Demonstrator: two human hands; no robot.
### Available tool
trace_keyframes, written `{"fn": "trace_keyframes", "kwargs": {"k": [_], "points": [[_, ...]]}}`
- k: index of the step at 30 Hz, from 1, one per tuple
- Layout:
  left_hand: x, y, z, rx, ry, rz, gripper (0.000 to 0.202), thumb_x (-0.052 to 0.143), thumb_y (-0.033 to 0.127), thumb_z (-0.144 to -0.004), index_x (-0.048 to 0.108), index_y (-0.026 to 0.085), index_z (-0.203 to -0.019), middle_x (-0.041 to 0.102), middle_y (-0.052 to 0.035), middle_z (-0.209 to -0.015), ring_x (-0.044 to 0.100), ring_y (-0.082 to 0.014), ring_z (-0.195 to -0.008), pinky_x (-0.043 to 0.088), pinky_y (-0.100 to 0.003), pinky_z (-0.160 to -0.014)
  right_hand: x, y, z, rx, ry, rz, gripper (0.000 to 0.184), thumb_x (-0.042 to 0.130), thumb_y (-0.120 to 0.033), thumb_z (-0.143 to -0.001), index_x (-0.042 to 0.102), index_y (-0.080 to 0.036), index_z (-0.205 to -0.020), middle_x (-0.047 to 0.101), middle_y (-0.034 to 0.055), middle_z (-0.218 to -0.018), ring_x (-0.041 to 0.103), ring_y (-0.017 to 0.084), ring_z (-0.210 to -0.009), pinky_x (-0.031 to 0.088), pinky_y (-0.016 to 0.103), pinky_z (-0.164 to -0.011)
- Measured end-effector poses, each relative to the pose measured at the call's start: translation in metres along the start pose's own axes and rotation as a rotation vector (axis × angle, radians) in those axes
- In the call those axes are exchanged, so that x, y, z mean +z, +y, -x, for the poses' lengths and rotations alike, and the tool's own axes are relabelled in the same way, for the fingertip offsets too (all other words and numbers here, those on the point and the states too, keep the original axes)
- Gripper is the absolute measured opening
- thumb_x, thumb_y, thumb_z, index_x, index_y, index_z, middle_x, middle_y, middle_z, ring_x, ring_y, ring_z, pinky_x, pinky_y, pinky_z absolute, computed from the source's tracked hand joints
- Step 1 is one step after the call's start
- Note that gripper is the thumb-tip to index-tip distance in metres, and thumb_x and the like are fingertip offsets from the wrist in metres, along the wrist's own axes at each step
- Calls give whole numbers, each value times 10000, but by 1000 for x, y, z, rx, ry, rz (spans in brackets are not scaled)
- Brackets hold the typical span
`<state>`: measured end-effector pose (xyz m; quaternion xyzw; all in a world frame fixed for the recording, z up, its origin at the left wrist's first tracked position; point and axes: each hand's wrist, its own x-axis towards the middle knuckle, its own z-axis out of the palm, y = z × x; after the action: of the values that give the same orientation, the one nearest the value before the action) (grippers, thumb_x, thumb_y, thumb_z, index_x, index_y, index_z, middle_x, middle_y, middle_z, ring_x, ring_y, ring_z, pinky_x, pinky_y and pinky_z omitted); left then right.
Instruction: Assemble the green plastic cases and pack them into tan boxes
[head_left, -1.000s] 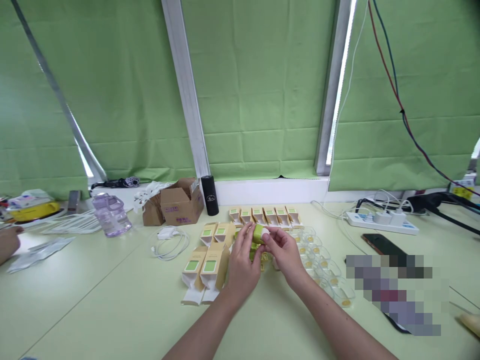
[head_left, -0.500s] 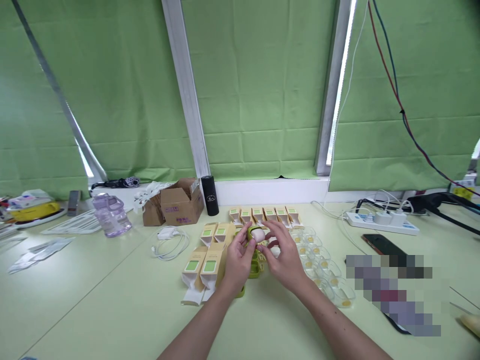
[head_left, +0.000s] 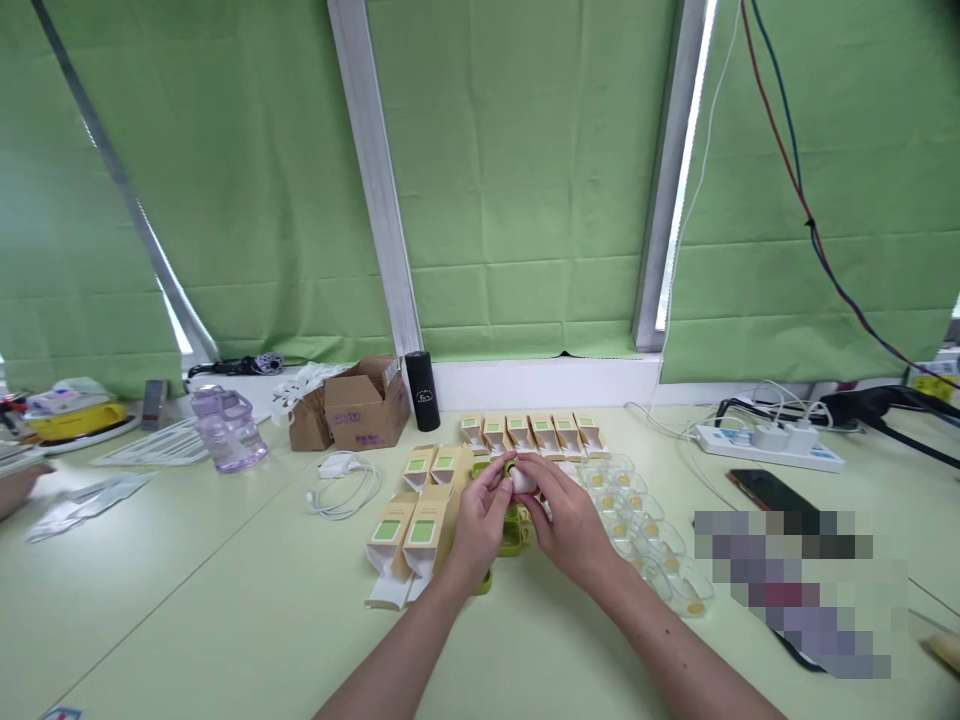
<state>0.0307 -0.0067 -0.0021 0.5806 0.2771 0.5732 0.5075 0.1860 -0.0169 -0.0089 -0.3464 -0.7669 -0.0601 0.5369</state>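
Note:
My left hand (head_left: 482, 515) and my right hand (head_left: 568, 510) meet above the table, fingers closed around one small item. It shows a white, smooth, rounded piece (head_left: 523, 481) against a small olive-green case (head_left: 510, 467). The left fingers grip the green case, while the right fingers press on the white piece; the fingertips hide much of both. Under my hands lie several olive-green cases (head_left: 510, 540), partly covered. To their left are cream cartons (head_left: 424, 533) with green windows and open flaps. On the right, clear plastic shells (head_left: 649, 530) with yellow spots lie in rows.
More cartons (head_left: 541, 432) stand in a row behind. Farther back are a cardboard box (head_left: 367, 410), black bottle (head_left: 423, 392), purple jug (head_left: 231, 428) and white charger cable (head_left: 345, 485). A phone (head_left: 772, 497) and power strip (head_left: 769, 448) lie right. Another person's hand (head_left: 19, 488) shows far left.
My right fingers have closed in on the white piece, bringing my hands nearer together. Another person's hand has entered at the left edge. The view has shifted slightly.

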Motion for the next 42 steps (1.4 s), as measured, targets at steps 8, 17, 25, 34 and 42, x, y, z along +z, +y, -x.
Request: {"fn": "trace_keyframes", "kwargs": {"k": [8, 17, 25, 34, 42], "points": [[4, -5, -5, -19, 77, 3, 457, 765, 368, -900, 713, 149, -1298, 731, -161, -1352, 708, -287, -1248, 572, -401, -1094, 3, 1, 2, -14, -14, 27, 399, 475, -116, -1040, 567, -226, -1412, 705, 142, -1352, 676, 285, -1289, 633, 493, -1044], [8, -3, -3, -20, 147, 38, 444, 804, 266, -835, 703, 146, -1250, 761, -160, -1293, 731, -279, -1219, 597, -396, -1063, 4, 1, 2, -40, -3, 29, 398, 452, -96, -1042, 537, -222, -1409, 708, 152, -1335, 692, 282, -1256, 643, 485, -1013], [12, 0, -3, -22, 180, 5, 468, 824, 254, -787, 703, 145, -1226, 773, -168, -1253, 739, -315, -1207, 604, -461, -1062, 5, 0, 2, -41, 10, 19, 387, 443, -114, -1055, 550, -223, -1411, 708, 155, -1337, 689, 282, -1269, 640, 485, -1018], [14, 2, -2, -26, 200, -11, 464, 801, 201, -770, 702, 138, -1219, 791, -158, -1218, 770, -282, -1139, 642, -362, -961, 6, 0, 2, -34, 21, 13, 382, 440, -114, -1051, 557, -221, -1399, 711, 157, -1324, 693, 285, -1260, 645, 489, -1007], [13, 0, -1, 33, 182, -49, 404, 783, 234, -828, 705, 153, -1216, 789, -140, -1215, 773, -262, -1108, 630, -354, -976, 5, 0, 3, -29, 14, 5, 382, 457, -118, -1046, 555, -219, -1401, 701, 163, -1346, 685, 288, -1272, 637, 495, -1023]]}}
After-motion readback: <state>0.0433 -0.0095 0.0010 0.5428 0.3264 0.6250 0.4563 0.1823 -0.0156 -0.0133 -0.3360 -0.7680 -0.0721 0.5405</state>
